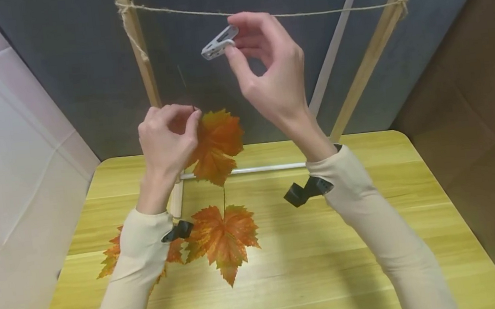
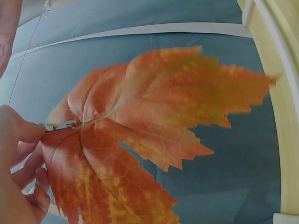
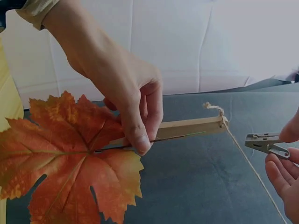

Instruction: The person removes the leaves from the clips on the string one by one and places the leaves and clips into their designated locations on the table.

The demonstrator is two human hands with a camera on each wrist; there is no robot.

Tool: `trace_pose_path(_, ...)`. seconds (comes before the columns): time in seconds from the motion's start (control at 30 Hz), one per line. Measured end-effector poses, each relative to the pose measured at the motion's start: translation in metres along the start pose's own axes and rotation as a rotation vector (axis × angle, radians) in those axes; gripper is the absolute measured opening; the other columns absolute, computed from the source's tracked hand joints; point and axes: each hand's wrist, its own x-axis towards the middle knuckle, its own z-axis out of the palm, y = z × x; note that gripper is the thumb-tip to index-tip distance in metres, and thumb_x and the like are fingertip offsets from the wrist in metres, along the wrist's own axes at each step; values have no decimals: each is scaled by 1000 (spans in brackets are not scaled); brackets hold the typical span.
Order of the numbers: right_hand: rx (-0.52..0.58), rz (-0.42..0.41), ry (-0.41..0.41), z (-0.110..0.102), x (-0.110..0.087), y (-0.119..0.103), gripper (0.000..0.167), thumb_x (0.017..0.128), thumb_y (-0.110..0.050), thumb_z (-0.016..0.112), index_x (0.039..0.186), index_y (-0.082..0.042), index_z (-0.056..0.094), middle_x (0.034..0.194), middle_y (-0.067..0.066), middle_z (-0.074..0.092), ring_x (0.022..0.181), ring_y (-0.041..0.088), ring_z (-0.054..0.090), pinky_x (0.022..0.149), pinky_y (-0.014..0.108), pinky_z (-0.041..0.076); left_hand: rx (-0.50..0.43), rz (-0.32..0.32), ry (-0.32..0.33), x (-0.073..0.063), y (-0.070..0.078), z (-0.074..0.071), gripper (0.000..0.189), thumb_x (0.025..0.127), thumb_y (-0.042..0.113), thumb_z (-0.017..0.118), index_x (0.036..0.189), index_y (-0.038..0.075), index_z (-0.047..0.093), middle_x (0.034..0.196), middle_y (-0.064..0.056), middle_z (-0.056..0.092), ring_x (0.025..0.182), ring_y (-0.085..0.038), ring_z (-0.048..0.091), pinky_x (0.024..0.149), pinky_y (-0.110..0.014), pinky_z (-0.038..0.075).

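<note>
My left hand point(image 1: 166, 138) pinches the thin dark stem of an orange maple leaf point(image 1: 218, 147) between thumb and fingertips; the blade spreads to the right of the fingers. The stem point(image 3: 173, 138) sticks out past the thumb in the right wrist view. Higher up, my right hand point(image 1: 271, 61) grips a grey clothespin point(image 1: 219, 42) by its handle ends, its nose pointing left. Just behind the right fingertips runs a twine line point(image 1: 178, 11), stretched between two wooden posts, with the clothespin slightly below it in the head view.
On the wooden table point(image 1: 330, 256) lies a second orange leaf point(image 1: 226, 237), with more leaf point(image 1: 112, 257) partly hidden under the left forearm. The left post point(image 1: 142, 55) and right post point(image 1: 369, 61) rise at the back. A white rod point(image 1: 267, 168) crosses low between them.
</note>
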Motion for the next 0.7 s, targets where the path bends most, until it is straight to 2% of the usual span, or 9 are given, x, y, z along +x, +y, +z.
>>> trace_pose_path(0.27,23,67,2,-7,-16,6,29,89,2,68,116,11,63,110,19,64,95,21,70,93,31,57,-24,-41,-59,-8,-2,7,19,90,19,75,92,1,79,83,-15,76,76,-30,58,72,-34,41)
trace_pose_path(0.53,44,65,-5,-18,-36,16,29,88,6,67,115,14,62,110,21,64,94,20,71,90,34,58,-49,-110,-120,-17,-4,14,19,90,20,76,91,1,78,80,-14,73,74,-27,58,69,-30,40)
trace_pose_path(0.7,60,93,-20,-26,-52,21,29,87,10,65,115,15,60,110,23,65,96,21,71,91,35,58,-46,-164,-161,-21,-5,16,19,91,19,74,92,1,77,81,-14,73,74,-27,59,69,-31,42)
